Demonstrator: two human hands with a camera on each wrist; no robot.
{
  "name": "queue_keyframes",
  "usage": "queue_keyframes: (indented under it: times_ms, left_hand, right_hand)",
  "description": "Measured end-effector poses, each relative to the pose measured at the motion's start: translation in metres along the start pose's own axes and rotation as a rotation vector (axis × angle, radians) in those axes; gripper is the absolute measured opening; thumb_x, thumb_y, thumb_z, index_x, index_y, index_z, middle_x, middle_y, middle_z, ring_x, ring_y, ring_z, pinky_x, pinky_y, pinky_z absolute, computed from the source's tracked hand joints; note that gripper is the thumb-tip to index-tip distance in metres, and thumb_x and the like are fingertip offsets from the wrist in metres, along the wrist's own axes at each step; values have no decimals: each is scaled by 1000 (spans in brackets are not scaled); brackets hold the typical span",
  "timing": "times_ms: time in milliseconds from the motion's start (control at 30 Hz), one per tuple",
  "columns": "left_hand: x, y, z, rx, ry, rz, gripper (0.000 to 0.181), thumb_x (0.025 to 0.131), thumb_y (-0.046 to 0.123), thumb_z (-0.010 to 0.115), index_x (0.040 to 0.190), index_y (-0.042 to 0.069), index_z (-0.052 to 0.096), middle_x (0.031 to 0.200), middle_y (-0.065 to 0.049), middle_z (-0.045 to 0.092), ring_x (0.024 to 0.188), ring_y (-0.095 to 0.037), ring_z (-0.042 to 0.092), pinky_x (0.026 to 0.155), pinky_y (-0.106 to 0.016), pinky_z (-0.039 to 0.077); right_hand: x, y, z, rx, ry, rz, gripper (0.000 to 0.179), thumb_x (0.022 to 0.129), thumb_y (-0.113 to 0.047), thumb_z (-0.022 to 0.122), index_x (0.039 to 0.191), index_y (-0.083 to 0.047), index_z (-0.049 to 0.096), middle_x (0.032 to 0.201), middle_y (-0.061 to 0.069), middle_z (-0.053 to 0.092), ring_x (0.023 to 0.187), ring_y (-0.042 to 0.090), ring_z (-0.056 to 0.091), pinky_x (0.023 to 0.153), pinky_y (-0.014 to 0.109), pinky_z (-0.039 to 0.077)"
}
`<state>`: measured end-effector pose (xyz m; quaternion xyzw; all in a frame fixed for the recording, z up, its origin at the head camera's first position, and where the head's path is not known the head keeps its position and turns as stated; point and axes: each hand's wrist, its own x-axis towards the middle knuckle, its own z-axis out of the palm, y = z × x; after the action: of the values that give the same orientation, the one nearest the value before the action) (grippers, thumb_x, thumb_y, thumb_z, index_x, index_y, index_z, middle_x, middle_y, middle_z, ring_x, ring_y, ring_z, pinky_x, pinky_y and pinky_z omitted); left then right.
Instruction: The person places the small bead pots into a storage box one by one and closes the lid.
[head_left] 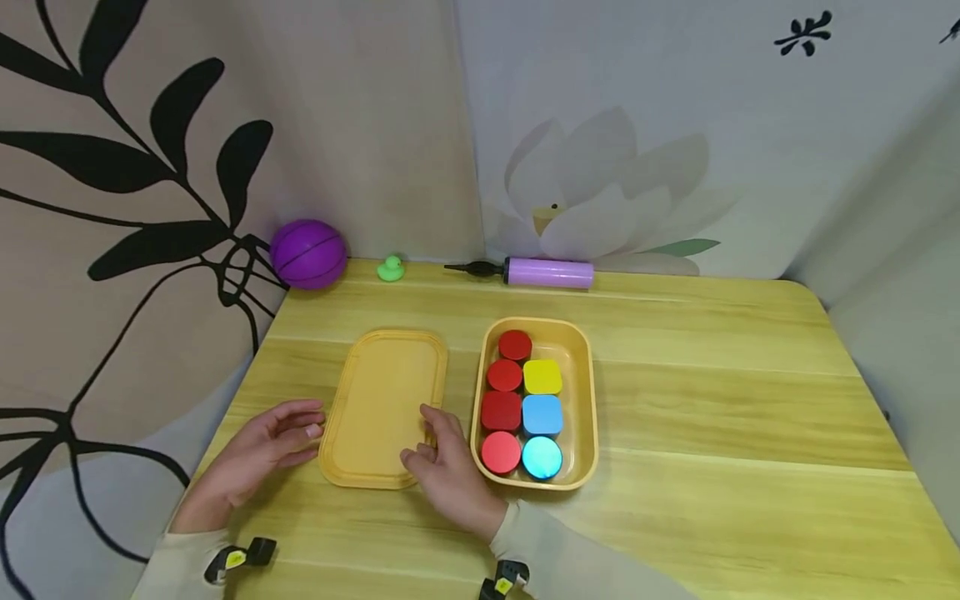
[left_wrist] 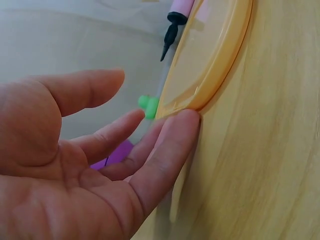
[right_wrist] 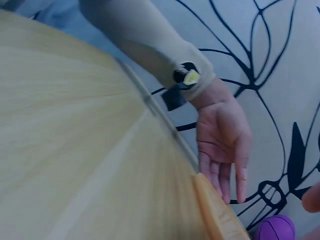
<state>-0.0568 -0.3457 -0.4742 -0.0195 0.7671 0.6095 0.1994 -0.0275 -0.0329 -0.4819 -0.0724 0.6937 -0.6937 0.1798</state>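
Note:
An orange-yellow plastic lid (head_left: 386, 408) lies on the table left of the matching box (head_left: 590, 400). At its left edge is my left hand (head_left: 273, 442), fingers extended; the left wrist view shows a fingertip of this hand (left_wrist: 150, 170) touching the lid's rim (left_wrist: 220, 75). My right hand (head_left: 457, 483) reaches over the lid's lower right edge, index finger and thumb extended; whether they press on it I cannot tell. Inside the box stand red blocks (head_left: 501, 411), a yellow block (head_left: 542, 377), a blue square block (head_left: 542, 414) and a blue round block (head_left: 542, 457).
Along the table's back edge are a purple ball (head_left: 308, 254), a green toy duck (head_left: 391, 268) and a purple hand pump (head_left: 550, 272) with a black nozzle. A patterned wall rises behind the wooden table (head_left: 735, 417).

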Motion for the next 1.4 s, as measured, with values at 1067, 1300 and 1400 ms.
queue_keyframes:
  times_ms: [1067, 1300, 1400]
  left_hand:
    - [0, -19, -26, -252, -108, 118, 50, 107, -4, 54, 154, 14, 54, 123, 5, 68, 106, -7, 71, 82, -26, 63]
    - [-1, -17, -36, -378, -311, 239, 62, 109, -12, 37, 167, 3, 24, 139, -2, 65, 117, -15, 72, 90, -32, 63]
    - [-1, -17, -38, -425, -334, 250, 64, 108, -14, 34, 168, 1, 17, 145, -3, 62, 123, -17, 70, 93, -33, 62]
  right_hand:
    - [17, 26, 6, 20, 93, -91, 69, 95, 4, 65, 158, 7, 37, 144, 17, 49, 108, 15, 56, 91, 18, 55]
    - [18, 18, 5, 50, 60, -48, 70, 94, 0, 68, 159, 1, 40, 138, 13, 51, 100, 12, 59, 84, 15, 53]
    - [17, 16, 6, 72, 55, -48, 71, 93, -1, 69, 159, -1, 41, 138, 11, 50, 102, 12, 58, 85, 15, 53]
